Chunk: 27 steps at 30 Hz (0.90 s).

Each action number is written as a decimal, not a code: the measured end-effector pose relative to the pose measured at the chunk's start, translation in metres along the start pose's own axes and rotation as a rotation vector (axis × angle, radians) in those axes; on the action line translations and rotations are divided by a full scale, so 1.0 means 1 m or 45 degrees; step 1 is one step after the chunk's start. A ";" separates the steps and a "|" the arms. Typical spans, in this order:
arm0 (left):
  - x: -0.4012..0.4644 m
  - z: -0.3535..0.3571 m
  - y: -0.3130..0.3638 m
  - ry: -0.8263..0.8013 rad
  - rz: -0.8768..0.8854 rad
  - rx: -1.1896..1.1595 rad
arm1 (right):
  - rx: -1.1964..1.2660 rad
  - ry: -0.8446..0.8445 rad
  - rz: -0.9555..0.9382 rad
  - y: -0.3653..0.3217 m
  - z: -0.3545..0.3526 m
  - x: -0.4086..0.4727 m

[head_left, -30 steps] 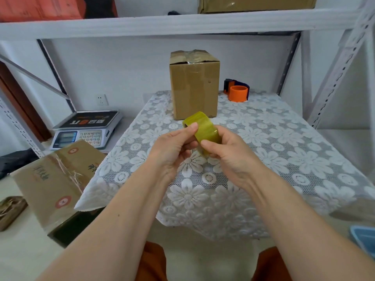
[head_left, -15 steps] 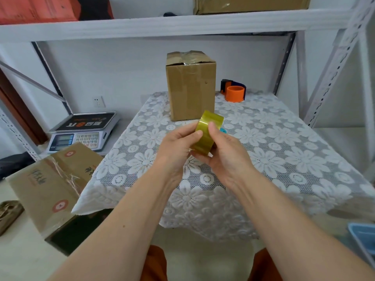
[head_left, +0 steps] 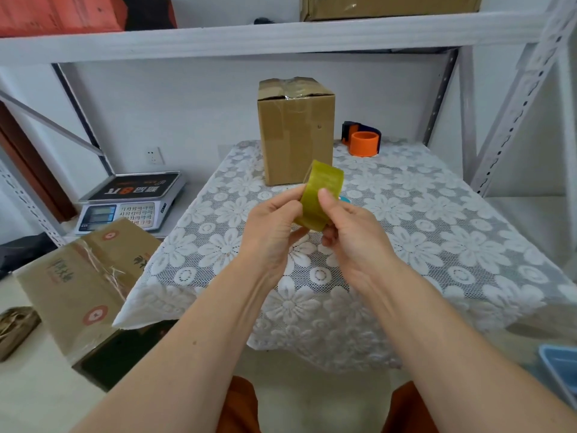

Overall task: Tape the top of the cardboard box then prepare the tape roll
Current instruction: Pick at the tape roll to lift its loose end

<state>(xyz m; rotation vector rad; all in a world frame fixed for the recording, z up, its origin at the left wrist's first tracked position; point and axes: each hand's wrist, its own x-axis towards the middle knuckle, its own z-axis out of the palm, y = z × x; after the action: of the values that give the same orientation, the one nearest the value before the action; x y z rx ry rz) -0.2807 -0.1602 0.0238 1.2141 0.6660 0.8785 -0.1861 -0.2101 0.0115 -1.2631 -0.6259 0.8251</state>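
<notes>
A yellowish clear tape roll [head_left: 324, 185] is held up over the middle of the table. My left hand [head_left: 271, 226] grips its left side, and my right hand [head_left: 352, 232] holds its right side with the thumb pressed on the outer face. Behind it, a tall cardboard box [head_left: 296, 132] stands upright at the back of the table, its top covered with shiny tape. An orange and dark tape dispenser [head_left: 362, 143] sits to the box's right.
The table wears a white lace flower cloth [head_left: 437, 239]. A digital scale [head_left: 131, 201] and a large cardboard box [head_left: 84, 282] are at the left. A metal shelf post [head_left: 512, 114] rises at the right; a blue tray [head_left: 562, 367] lies low right.
The roll has been turned in my hands from lying flatter to standing more upright, and lifted slightly. My right thumb has slid onto its outer face.
</notes>
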 end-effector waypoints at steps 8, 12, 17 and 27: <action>0.003 -0.001 -0.005 0.015 0.009 0.028 | 0.125 0.005 -0.005 0.003 -0.006 0.001; 0.003 -0.001 -0.004 0.006 0.019 0.020 | 0.138 0.008 -0.015 0.004 -0.005 0.000; 0.003 -0.002 -0.003 0.021 0.005 -0.020 | 0.177 0.013 -0.021 0.004 -0.003 0.000; 0.004 -0.002 -0.005 -0.003 0.052 -0.003 | 0.256 0.021 -0.051 0.010 0.001 0.002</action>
<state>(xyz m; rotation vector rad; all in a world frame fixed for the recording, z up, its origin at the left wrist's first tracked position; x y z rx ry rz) -0.2795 -0.1558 0.0186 1.2299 0.6402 0.9113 -0.1876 -0.2071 0.0018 -1.0707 -0.5393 0.8223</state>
